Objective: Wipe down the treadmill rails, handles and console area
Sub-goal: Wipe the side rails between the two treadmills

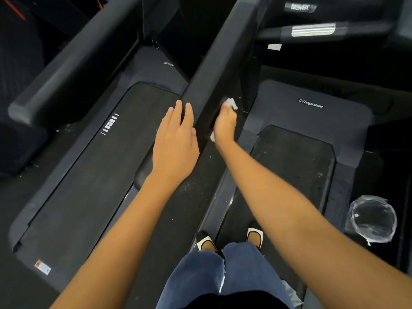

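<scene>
**Left hand (176, 139) flat and open, right hand (225, 126) bent over a white wipe (231, 103), on a treadmill handrail (214, 63).**

The left hand holds nothing, its straight fingers resting against the handrail's left face. On the right face, the right hand presses the wipe, which shows only as scraps at the fingertips and the heel of the palm. That small, bunched wipe is the likely trouble. A hard stroke could drag it out from under the fingers and drop it onto the Impulse-branded deck (311, 103) to the right of the handrail. It may also skip the handrail's underside and near end. The person's shoes (255, 236) stand below the handrail's near end, close to the deck's edge, so a long reach forward could cost balance.
</scene>
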The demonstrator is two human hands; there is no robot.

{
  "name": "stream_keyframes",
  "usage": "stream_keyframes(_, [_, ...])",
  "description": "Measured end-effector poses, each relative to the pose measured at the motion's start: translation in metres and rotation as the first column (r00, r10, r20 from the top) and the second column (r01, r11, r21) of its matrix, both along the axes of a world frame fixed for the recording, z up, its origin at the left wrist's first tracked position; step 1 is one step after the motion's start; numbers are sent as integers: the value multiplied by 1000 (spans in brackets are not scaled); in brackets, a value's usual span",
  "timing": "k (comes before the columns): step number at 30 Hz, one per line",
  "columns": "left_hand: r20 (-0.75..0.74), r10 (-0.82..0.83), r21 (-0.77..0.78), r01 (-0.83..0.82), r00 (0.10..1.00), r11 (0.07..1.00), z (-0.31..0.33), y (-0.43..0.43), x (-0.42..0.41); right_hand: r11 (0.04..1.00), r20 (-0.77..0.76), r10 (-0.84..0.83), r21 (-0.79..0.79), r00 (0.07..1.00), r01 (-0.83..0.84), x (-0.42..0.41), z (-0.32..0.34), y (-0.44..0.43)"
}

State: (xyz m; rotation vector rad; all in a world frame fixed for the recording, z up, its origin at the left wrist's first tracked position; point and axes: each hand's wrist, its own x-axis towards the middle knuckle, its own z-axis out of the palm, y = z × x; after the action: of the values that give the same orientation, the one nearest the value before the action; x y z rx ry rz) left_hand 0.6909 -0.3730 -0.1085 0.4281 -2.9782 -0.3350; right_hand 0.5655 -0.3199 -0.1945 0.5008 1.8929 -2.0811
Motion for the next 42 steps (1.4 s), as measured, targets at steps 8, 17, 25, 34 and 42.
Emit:
stream_keyframes(8, [26,23,-108,-20,999,994,-3,5,-5,995,-47,28,97,998,-23,26,-22,0])
stream_keyframes(17, [21,17,-113,-14,1000,993,-5,5,-1,997,-20,-20,-77,1000,19,-18,5,4])
stream_keyframes(25, [5,14,-104,-14,1000,994,-7,5,-1,996,-105,62,66,993,-56,-6,21,2])
stream_keyframes(34, [-14,-8,-64,7,1000,998,-6,3,0,991,-305,119,89,945,-96,7,40,-1])
stream_keyframes(42, [-134,143,526,-52,981,849,14,-9,5,989,-116,139,63,984,-132,-30,76,13])
